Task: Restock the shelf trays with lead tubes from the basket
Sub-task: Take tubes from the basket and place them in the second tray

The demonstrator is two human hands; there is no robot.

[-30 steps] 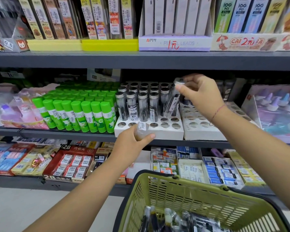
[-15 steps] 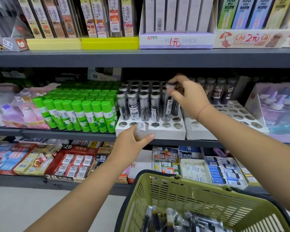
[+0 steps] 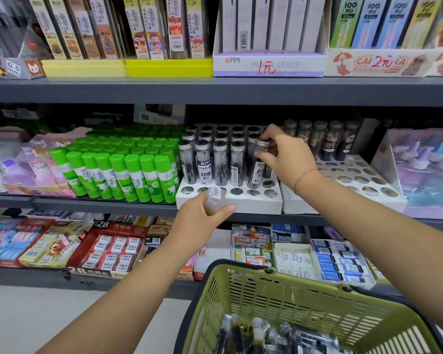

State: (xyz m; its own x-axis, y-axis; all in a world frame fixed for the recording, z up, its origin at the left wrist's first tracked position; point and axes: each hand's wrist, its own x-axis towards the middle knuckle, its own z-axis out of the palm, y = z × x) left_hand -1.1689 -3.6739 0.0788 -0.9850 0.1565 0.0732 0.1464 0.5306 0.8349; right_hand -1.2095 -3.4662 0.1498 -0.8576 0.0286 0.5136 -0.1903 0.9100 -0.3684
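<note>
A white holed tray (image 3: 243, 199) on the middle shelf holds several upright clear lead tubes with silver caps. My right hand (image 3: 284, 155) grips the cap of one lead tube (image 3: 257, 164) that stands in the tray's right column. Below the tray's front edge, my left hand (image 3: 202, 218) is closed around another clear lead tube (image 3: 215, 199), tilted toward the tray. A second white tray (image 3: 348, 185) to the right has mostly bare holes and a back row of tubes. The green basket (image 3: 292, 300) at the bottom holds several more tubes.
Green glue sticks (image 3: 118, 172) stand packed left of the tray. A pink display box (image 3: 425, 169) sits at the right. The upper shelf (image 3: 215, 90) overhangs the trays with boxes of leads. Eraser and lead boxes (image 3: 108, 249) fill the lower shelf.
My right hand brought its tube down and left from above the trays and set it upright into a hole in the left tray. The left hand has stayed put with its tube.
</note>
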